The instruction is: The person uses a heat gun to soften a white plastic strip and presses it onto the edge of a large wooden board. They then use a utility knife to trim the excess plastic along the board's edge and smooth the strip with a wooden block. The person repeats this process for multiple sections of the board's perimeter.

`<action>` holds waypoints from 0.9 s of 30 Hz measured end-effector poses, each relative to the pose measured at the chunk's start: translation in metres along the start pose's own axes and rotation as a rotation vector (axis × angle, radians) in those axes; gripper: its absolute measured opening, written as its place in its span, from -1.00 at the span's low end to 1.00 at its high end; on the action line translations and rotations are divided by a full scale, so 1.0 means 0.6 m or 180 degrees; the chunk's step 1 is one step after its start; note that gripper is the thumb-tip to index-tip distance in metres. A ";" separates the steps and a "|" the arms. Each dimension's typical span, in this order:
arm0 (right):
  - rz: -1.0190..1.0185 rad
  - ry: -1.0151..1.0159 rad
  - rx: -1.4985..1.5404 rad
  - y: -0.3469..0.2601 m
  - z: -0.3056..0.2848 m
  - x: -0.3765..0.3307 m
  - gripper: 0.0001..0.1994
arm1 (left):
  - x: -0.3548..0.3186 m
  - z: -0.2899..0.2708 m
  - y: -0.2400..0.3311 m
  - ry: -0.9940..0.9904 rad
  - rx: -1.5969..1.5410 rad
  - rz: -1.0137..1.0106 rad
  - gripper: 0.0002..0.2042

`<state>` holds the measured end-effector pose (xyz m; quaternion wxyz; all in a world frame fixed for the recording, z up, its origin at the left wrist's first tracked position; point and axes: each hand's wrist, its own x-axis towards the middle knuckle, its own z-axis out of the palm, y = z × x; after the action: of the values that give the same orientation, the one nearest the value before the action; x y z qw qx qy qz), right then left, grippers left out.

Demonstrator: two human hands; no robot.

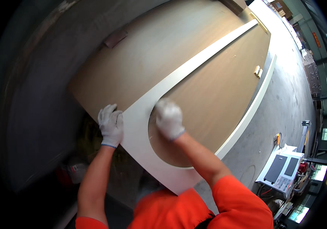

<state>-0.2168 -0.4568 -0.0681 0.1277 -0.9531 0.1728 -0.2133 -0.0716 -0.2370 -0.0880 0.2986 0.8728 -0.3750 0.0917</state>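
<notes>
A white frame-like panel [134, 124] with a rounded inner cut-out lies on a large brown board [133, 65]. My left hand [111, 125], in a white knit glove, rests at the panel's left corner by the board's edge, its fingers laid out and slightly bent. At the inner curved edge of the cut-out, my right hand [169, 119] is closed like a fist, in the same kind of glove. It is blurred by motion, and whatever it may hold is hidden.
A dark reddish-brown block [115, 39] lies at the board's far left edge. Two small pale blocks [258, 71] sit near the right edge, and a brown beam [233, 5] at the far end. A white-and-grey machine [282, 170] stands on the floor at right.
</notes>
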 end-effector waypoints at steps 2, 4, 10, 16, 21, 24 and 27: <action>0.0340 0.0582 0.0056 0.023 0.024 0.060 -0.79 | 0.004 -0.001 -0.001 0.0003 0.0034 0.0021 -0.89; -0.0087 0.0551 0.0213 0.003 0.023 0.044 -0.78 | 0.000 0.000 -0.005 0.0007 0.0061 -0.0002 -0.90; -0.1084 -0.0838 0.1009 -0.062 -0.069 -0.127 -0.82 | 0.000 0.000 0.001 0.0049 0.0037 -0.0006 -0.91; -0.0295 -0.0086 0.0743 0.009 -0.054 -0.052 -0.78 | -0.001 -0.004 0.002 0.0068 0.0007 -0.0017 -0.91; 0.1030 0.0645 0.0552 -0.020 0.044 0.037 -0.77 | 0.004 0.003 -0.004 0.0048 0.0012 0.0044 -0.90; 0.0636 0.0339 0.0807 -0.065 0.037 -0.012 -0.76 | -0.007 0.004 -0.010 0.0021 0.0059 0.0001 -0.88; -0.0225 -0.0341 0.1087 -0.077 -0.003 -0.082 -0.77 | -0.005 0.007 -0.014 0.0035 0.0104 0.0003 -0.87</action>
<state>-0.2465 -0.3961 -0.0699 0.2891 -0.9330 0.0935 -0.1928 -0.0682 -0.2331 -0.0961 0.2863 0.8769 -0.3722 0.1027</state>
